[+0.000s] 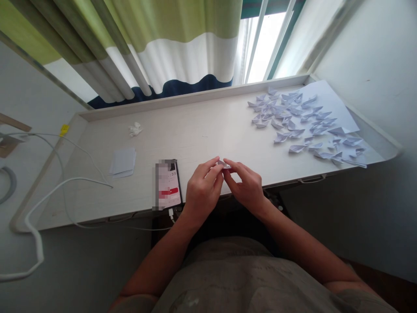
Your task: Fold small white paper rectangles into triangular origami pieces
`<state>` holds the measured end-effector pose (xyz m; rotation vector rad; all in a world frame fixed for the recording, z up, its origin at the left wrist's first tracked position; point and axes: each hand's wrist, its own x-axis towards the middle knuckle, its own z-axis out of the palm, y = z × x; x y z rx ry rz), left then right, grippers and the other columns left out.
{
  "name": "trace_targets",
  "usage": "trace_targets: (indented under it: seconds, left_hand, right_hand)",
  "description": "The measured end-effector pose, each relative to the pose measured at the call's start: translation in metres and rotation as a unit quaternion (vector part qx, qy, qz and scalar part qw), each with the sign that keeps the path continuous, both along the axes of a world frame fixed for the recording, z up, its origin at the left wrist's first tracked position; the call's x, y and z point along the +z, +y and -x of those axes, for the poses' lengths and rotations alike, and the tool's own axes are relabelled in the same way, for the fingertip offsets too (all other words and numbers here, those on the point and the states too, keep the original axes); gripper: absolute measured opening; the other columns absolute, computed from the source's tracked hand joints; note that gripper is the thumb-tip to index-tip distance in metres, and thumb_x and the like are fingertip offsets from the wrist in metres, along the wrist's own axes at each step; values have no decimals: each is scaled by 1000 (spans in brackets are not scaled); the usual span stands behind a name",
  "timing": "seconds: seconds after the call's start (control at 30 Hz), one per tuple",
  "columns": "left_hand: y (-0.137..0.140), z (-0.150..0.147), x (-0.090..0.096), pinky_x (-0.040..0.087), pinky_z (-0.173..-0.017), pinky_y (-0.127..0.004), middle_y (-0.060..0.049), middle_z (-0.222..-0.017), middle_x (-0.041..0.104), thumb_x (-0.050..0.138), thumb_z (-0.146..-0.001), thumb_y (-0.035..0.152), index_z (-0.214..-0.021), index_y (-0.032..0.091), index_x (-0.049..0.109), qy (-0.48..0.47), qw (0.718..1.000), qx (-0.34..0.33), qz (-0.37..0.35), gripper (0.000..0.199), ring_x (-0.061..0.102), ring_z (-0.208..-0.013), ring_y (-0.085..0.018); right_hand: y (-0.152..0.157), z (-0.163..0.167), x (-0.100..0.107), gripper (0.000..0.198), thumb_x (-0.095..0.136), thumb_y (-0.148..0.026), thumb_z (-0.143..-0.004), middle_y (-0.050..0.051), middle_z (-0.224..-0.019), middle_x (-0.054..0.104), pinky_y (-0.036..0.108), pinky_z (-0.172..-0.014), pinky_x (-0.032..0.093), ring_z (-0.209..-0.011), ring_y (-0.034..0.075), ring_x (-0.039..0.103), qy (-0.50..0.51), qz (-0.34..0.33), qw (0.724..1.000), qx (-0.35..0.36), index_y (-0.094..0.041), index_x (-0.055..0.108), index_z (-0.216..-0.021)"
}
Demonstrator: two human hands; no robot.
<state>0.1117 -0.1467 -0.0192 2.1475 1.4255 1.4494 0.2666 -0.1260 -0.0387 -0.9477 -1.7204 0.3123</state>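
Near the front edge of the white desk [195,117], both hands meet around a small folded piece of white paper [224,164]. My left hand [203,187] pinches it from the left, thumb and fingers closed. From the right, my right hand [246,184] grips its other side between thumb and forefinger. Fingertips cover much of the paper, so its full shape cannot be made out. Many folded paper boats [286,113] lie crowded together at the right end of the desk.
A phone [168,184] with a charging plug lies just left of my left hand. Farther left are a stack of white paper sheets [123,162], a crumpled tissue [135,129] and a white cable [61,191]. A large white sheet [332,104] lies under some boats.
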Motion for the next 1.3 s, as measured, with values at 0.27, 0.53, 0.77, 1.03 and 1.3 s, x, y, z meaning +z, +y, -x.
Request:
trace_targets:
  seconds: [0.27,0.53,0.77,1.03,1.3]
  left_hand:
    - [3,-1,2,63,-100,-41,-10,-116,82,63,-104,19,-108,22,75,4,999,6,31,14,78,-109,-25]
    - [1,-5,1,62,-81,-30,-1,-94,80,69,-100,24,-103,26,72,-133,982,31,127,4,78,-82,-18]
    - [5,-11,12,65,-75,-31,0,-81,78,80,-89,32,-93,22,67,-386,890,-36,240,17,78,-75,-17]
    - [2,0,15,65,-92,-35,0,-91,79,88,-83,35,-97,21,64,-467,819,-86,321,32,78,-85,-16]
    - [1,4,15,63,-81,-26,1,-90,78,101,-71,30,-100,21,62,-445,845,-83,286,49,78,-81,-14]
  right_hand:
    - [3,7,-7,22,62,-20,-104,7,-103,86,35,-83,69,-86,23,83,10,-6,999,-31,-26,77,-118]
    - [3,6,-12,21,61,-23,-106,5,-82,79,30,-69,63,-71,20,75,-26,-27,997,-61,-27,79,-116]
    - [0,5,-5,34,60,-16,-105,6,-95,77,32,-74,64,-79,18,74,27,-48,998,-9,-33,81,-126]
    - [-5,6,12,24,64,-23,-102,8,-98,75,39,-78,63,-87,22,71,100,42,994,33,-27,84,-115]
    - [1,9,4,29,86,-43,-91,5,-98,78,36,-82,64,-87,20,74,260,245,926,118,-23,80,-111]
